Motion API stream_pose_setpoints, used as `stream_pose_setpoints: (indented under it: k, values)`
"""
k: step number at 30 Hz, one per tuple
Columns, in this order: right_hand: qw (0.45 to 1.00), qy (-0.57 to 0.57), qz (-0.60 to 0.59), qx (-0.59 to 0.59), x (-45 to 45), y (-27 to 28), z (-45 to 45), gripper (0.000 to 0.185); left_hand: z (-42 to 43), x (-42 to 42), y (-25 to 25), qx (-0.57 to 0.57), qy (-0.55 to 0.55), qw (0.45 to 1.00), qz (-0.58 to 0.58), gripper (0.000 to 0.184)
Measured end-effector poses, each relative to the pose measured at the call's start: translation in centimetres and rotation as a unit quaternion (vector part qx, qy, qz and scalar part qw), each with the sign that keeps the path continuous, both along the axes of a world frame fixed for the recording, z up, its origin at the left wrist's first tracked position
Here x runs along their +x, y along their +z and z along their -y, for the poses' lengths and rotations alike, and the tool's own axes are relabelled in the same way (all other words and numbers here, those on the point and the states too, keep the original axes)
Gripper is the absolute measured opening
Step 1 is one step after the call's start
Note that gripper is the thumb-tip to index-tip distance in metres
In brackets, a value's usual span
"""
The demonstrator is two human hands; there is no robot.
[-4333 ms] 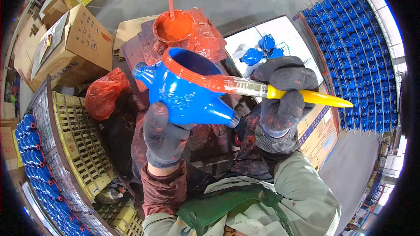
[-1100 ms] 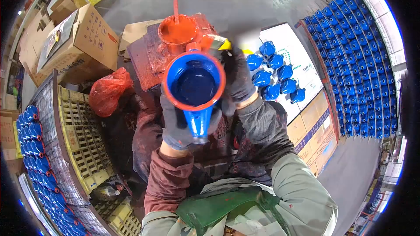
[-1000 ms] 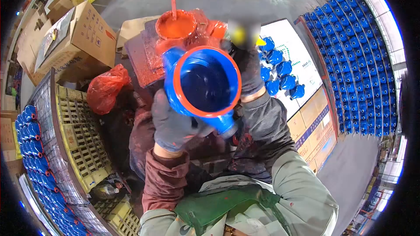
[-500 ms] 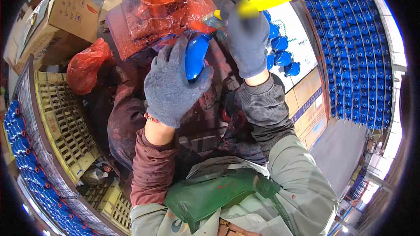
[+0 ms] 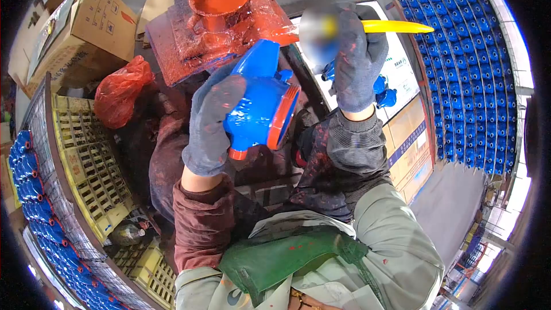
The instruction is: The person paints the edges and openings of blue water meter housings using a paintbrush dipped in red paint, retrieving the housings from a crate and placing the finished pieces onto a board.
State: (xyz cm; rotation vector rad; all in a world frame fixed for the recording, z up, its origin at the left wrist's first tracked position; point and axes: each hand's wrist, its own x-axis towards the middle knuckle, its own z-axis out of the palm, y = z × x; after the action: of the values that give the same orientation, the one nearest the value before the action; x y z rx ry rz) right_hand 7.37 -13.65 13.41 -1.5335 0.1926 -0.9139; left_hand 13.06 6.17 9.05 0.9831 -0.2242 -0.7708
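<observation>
In my gloved left hand (image 5: 212, 120) is a blue metal housing (image 5: 255, 112), tilted, with wet red paint on its round rim and on a small port at the bottom. My gloved right hand (image 5: 359, 63) grips a paintbrush by its yellow handle (image 5: 399, 26), which points right. The brush's head lies to the left of the hand, partly lost in a blur, with red bristles near the pot side. Beyond the housing stands a paint pot (image 5: 213, 23) of red paint with a stick in it.
The pot rests on a red-smeared stand (image 5: 172, 40). Blue parts (image 5: 386, 98) lie on a white board (image 5: 406, 80) at right. Racks of blue parts (image 5: 470, 80) flank both sides. A red plastic bag (image 5: 120, 92), cardboard box (image 5: 100, 20) and yellow crate (image 5: 86, 161) are on the left.
My left hand has turned the blue housing so its red rim faces right and shows. My right hand has shifted right and down with the paintbrush, away from the housing.
</observation>
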Motion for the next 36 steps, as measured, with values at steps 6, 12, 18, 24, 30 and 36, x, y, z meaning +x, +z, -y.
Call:
stream_pose_setpoints:
  k: [6, 12, 18, 24, 30, 36]
  values:
    - [0.958, 0.184, 0.056, 0.212, 1.0, -3.1, 0.0, 0.024, -0.2, -0.6, -2.0, -0.324, -0.079, 0.855, -0.396, 0.062]
    - [0.803, 0.27, 0.068, 0.527, 3.1, -6.6, -5.4, 0.034, 3.8, -1.4, 0.5, -0.452, -0.315, 0.71, -0.438, 0.043]
    - [0.809, 0.214, 0.101, 0.538, 2.0, -4.7, -4.4, 0.037, 2.8, -2.8, -1.0, -0.427, -0.255, 0.785, -0.369, 0.051]
    - [0.83, 0.164, -0.003, 0.534, 0.1, -2.9, -2.8, 0.044, -0.1, -1.9, 3.2, -0.299, -0.091, 0.88, -0.358, 0.092]
    - [0.951, -0.01, -0.077, 0.3, -6.8, -8.6, -1.9, 0.037, 1.6, 0.4, -2.4, -0.461, -0.204, 0.786, -0.358, 0.089]
    - [0.981, -0.11, -0.11, 0.115, -12.2, -3.8, -7.9, 0.052, 0.9, -0.1, -3.4, -0.362, -0.046, 0.887, -0.285, 0.078]
